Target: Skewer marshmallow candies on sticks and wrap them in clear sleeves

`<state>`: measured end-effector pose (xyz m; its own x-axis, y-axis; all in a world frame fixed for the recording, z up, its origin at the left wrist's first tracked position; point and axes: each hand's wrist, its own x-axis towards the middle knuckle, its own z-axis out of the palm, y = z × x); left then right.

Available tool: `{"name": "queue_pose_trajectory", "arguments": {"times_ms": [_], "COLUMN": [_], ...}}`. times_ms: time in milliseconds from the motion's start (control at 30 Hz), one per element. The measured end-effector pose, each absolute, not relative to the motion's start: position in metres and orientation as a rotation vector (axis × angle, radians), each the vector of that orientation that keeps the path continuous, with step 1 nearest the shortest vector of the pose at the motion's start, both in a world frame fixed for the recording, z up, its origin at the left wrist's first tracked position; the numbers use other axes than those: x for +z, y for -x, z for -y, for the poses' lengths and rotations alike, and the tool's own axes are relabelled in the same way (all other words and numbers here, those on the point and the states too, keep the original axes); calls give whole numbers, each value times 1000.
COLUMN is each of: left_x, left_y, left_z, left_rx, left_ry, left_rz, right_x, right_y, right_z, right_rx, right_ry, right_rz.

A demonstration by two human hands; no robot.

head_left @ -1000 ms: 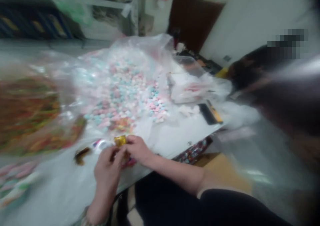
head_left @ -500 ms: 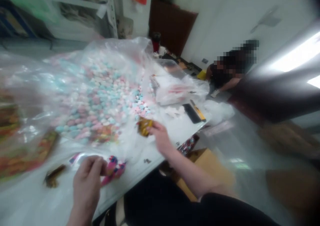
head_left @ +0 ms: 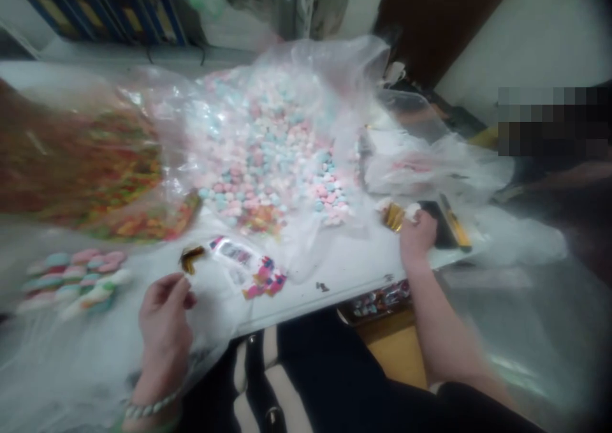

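My right hand (head_left: 417,235) is at the right side of the table, its fingers closed on a crumpled gold foil wrapper (head_left: 393,217). White scraps (head_left: 412,211) lie right by those fingers. My left hand (head_left: 167,318) hovers over the left front of the table with thumb and fingers pinched together; whatever they may hold is hidden. Just beyond it lies a brown-gold wrapper (head_left: 191,259). Between the hands, a clear printed packet (head_left: 236,254) touches or overlaps a pink and blue patterned piece (head_left: 265,278).
Large clear bags of pastel candies (head_left: 268,146) and orange-green candies (head_left: 109,178) cover the back. Striped pastel sweets (head_left: 76,277) lie at left. A black flat object (head_left: 440,224) and yellow cutter (head_left: 455,222) lie at right. A person (head_left: 564,139) is beyond.
My hands were together at the gold wrapper, then parted. The right hand carried the wrapper rightward to the white scraps. My left hand left the pink and blue piece and moved left.
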<state>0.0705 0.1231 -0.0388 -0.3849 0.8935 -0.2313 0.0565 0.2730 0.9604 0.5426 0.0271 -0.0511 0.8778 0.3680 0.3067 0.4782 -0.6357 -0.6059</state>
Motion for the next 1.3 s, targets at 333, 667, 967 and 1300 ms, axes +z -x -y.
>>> {"name": "queue_pose_trajectory", "arguments": {"times_ms": [333, 667, 967, 1300], "left_x": [-61, -58, -38, -25], "left_y": [-84, -67, -79, -74], "left_z": [-89, -79, -85, -96], "left_rx": [553, 616, 684, 1265], "left_ry": [-1235, -1046, -837, -205], "left_rz": [-1427, -1371, -1216, -1152], "right_x": [-33, -66, -39, -30], "right_y": [-310, -281, -266, -190], "right_z": [-61, -108, -90, -103], "right_rx": [658, 752, 1127, 1582], "right_ry": [1781, 2164, 1563, 1356], "right_rz": [1776, 1780, 1139, 939]}}
